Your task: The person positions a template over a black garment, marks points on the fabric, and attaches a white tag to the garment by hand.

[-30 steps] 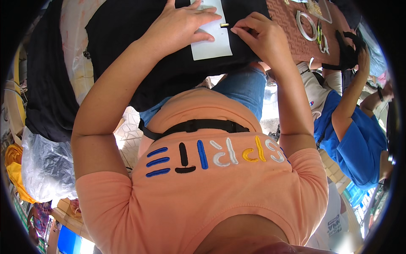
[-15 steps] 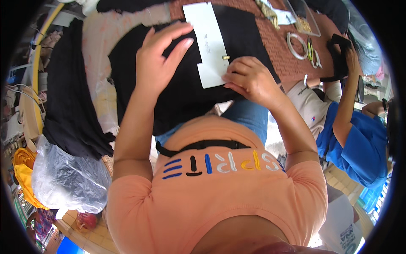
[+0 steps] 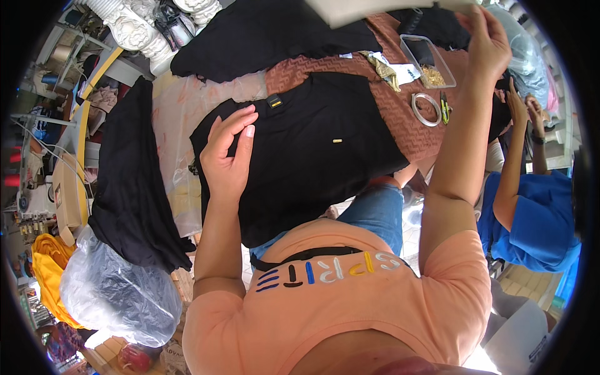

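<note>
A black shirt (image 3: 294, 156) lies spread before me, its neck label (image 3: 274, 101) at the far edge. On its right half sits a small gold-coloured tag (image 3: 337, 140). My left hand (image 3: 226, 153) is over the shirt's left side beside the label; its fingers are extended, holding nothing. Raised at the far right, my right hand (image 3: 489, 47) grips the corner of a flat white card template (image 3: 356, 9). Most of the template runs out past the top of the picture.
A clear plastic box (image 3: 446, 61) of small gold pieces, a white ring-shaped coil (image 3: 415, 112) and yellow-green snips (image 3: 444, 107) lie to the right. More black cloth (image 3: 262, 40) is behind, and some (image 3: 125, 181) hangs at left. A co-worker in blue (image 3: 531, 219) sits at right.
My right hand has lifted the white template off the shirt, up and to the far right. The small gold tag stays on the cloth. My left hand remains over the shirt's left side.
</note>
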